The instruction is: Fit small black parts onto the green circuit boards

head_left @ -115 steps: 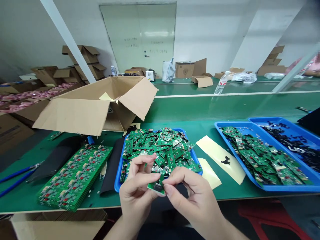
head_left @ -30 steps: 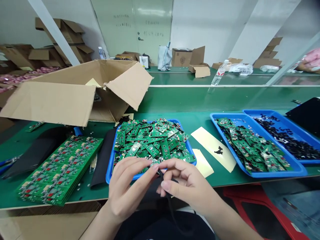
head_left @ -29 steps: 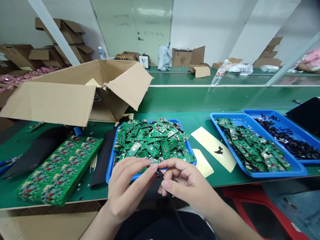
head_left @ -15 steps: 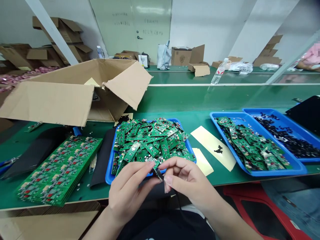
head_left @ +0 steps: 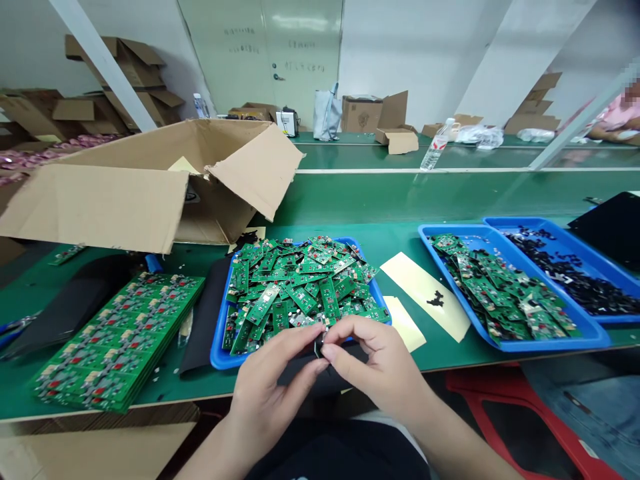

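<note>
Near the front edge of the blue tray [head_left: 216, 353], my two hands meet in front of my body. Between the fingertips sits a small circuit board [head_left: 319, 346], seen almost edge-on, with a dark part on it. My left hand [head_left: 277, 377] pinches the board between thumb and fingers. From the other side, my right hand [head_left: 373, 357] has its thumb and index finger closed at the dark part; fingers cover most of it, so I cannot make out what exactly it grips. Behind them, loose green circuit boards [head_left: 300, 283] heap up in the tray.
Stacked board panels [head_left: 120, 340] lie at left beside black sheets [head_left: 203, 320]. An open cardboard box [head_left: 95, 200] stands behind. Yellow backing paper [head_left: 415, 283] carries black pieces. At right are a tray of boards [head_left: 505, 293] and one of black parts [head_left: 590, 273].
The board has turned more edge-on, and my hands have drawn closer together. The black cord that hung below my right hand no longer shows.
</note>
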A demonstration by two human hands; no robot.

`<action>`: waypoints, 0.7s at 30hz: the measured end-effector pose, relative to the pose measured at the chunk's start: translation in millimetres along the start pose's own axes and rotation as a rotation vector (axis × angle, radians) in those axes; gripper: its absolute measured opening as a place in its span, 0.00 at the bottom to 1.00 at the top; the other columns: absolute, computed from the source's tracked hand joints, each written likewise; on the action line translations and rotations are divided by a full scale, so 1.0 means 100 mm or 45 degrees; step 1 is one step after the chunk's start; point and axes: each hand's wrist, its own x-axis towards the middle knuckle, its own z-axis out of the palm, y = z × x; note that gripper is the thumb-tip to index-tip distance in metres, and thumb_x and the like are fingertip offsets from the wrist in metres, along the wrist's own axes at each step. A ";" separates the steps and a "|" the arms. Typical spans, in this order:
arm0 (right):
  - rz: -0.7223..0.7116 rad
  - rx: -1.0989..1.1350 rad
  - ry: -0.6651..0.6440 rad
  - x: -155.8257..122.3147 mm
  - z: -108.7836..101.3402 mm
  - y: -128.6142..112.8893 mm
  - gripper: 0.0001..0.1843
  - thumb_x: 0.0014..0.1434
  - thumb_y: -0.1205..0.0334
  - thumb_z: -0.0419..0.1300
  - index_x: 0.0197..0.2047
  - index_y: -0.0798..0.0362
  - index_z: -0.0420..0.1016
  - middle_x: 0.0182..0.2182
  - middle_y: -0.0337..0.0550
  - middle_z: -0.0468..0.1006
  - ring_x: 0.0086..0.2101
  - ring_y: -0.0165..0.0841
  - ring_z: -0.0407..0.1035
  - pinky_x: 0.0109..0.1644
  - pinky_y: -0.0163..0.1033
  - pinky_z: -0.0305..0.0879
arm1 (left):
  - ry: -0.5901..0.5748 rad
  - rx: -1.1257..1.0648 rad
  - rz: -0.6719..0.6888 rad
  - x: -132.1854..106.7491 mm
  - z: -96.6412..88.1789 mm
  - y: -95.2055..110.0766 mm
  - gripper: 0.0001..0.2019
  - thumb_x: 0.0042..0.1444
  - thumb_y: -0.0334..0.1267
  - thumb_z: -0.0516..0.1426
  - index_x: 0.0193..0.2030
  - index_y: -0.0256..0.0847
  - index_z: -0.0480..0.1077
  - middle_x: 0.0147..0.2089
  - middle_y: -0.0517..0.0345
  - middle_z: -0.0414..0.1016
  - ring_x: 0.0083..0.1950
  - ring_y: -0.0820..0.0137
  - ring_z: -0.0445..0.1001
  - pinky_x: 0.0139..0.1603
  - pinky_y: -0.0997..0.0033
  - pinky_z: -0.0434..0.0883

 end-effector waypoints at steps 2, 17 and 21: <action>-0.099 -0.171 0.023 -0.01 -0.01 -0.02 0.04 0.56 0.68 0.56 0.31 0.52 0.71 0.27 0.36 0.75 0.30 0.28 0.69 0.36 0.33 0.64 | -0.031 -0.048 -0.103 0.00 0.00 0.03 0.21 0.54 0.28 0.58 0.54 0.49 0.67 0.46 0.59 0.78 0.42 0.72 0.78 0.44 0.80 0.75; -0.479 -0.849 0.403 -0.08 0.19 0.06 0.06 0.63 0.68 0.51 0.41 0.55 0.67 0.28 0.42 0.75 0.29 0.32 0.71 0.34 0.38 0.68 | 0.208 -0.140 -0.241 0.02 0.18 0.01 0.16 0.51 0.25 0.58 0.45 0.45 0.73 0.39 0.64 0.82 0.36 0.75 0.81 0.38 0.84 0.76; -0.477 -0.945 0.400 -0.07 0.18 0.03 0.06 0.63 0.68 0.51 0.40 0.54 0.68 0.29 0.44 0.75 0.32 0.35 0.71 0.36 0.40 0.68 | 0.243 -0.091 -0.243 0.03 0.20 -0.03 0.13 0.52 0.28 0.58 0.44 0.43 0.74 0.39 0.60 0.82 0.34 0.71 0.81 0.37 0.79 0.78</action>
